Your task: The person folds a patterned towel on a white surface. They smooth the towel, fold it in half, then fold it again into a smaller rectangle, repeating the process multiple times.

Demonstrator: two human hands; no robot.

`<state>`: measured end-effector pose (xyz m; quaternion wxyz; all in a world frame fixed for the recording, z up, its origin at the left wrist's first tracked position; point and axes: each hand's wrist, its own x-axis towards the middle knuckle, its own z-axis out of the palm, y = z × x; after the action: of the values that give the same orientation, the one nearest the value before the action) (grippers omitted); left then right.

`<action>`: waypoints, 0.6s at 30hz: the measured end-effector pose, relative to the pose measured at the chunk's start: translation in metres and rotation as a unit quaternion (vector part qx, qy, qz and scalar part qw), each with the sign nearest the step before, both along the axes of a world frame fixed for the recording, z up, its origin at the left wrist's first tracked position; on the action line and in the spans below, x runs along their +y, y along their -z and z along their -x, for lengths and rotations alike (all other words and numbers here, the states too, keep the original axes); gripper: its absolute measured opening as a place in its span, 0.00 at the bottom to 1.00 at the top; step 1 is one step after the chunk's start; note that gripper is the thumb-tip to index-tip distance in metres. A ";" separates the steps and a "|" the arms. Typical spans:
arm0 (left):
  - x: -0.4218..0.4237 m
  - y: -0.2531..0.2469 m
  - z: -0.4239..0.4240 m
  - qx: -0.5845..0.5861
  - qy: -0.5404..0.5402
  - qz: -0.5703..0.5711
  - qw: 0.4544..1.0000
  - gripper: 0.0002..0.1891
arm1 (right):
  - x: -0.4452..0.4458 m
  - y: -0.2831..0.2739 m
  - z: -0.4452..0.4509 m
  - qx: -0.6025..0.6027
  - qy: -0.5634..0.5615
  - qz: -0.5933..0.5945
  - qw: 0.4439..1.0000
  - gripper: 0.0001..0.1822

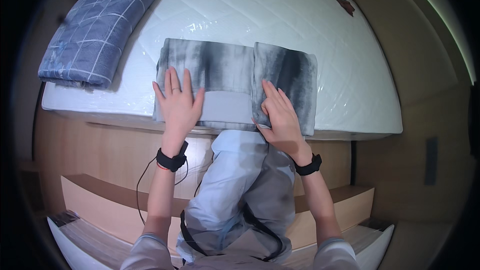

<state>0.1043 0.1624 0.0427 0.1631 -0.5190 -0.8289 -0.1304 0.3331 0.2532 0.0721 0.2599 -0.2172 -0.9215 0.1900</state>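
Note:
A folded grey-and-white tie-dye-patterned cloth [225, 69] lies flat near the front edge of the mattress [210, 18]. Its right end [290, 67] is doubled over as a raised panel, and a plain light grey band [225, 107] shows at the near left. My left hand [178, 101] rests palm down on the left part, fingers spread, with a ring on one finger. On the folded right panel lies my right hand [279, 116], its fingers mostly together and its thumb at the panel's inner edge. Nothing is visibly gripped by either hand.
A folded blue blanket with white grid lines [101, 30] sits at the mattress's left. A small dark reddish-brown item [344, 5] lies at the far right. Shiny clear plastic covers the mattress. Below, a thin cable [138, 191] hangs beside my left wrist, near a wooden ledge [116, 202].

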 end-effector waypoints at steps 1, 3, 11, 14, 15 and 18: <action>0.004 -0.005 -0.009 -0.018 -0.009 0.023 1.000 0.27 | 0.000 0.001 0.000 0.001 0.003 -0.001 1.000 0.20; 0.019 -0.023 -0.036 -0.117 0.136 -0.020 0.984 0.27 | -0.001 0.003 -0.001 0.001 0.012 -0.001 1.000 0.20; 0.086 -0.004 -0.087 -0.101 0.281 0.055 0.953 0.27 | 0.017 -0.037 -0.032 -0.067 -0.062 0.216 0.972 0.15; 0.087 0.001 -0.093 -0.074 0.280 0.030 0.957 0.29 | 0.036 -0.056 -0.049 -0.009 -0.002 0.130 0.992 0.15; 0.084 0.002 -0.091 -0.064 0.274 0.028 0.959 0.29 | 0.045 -0.059 -0.045 -0.001 0.035 0.034 0.999 0.16; 0.084 -0.005 -0.094 -0.058 0.281 0.039 0.957 0.32 | 0.085 -0.038 -0.034 -0.070 0.099 -0.070 0.990 0.24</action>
<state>0.1980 0.2464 0.0473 0.0515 -0.7282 -0.6624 -0.1683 0.3676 0.3383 0.1102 0.2271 -0.3009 -0.9225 0.0826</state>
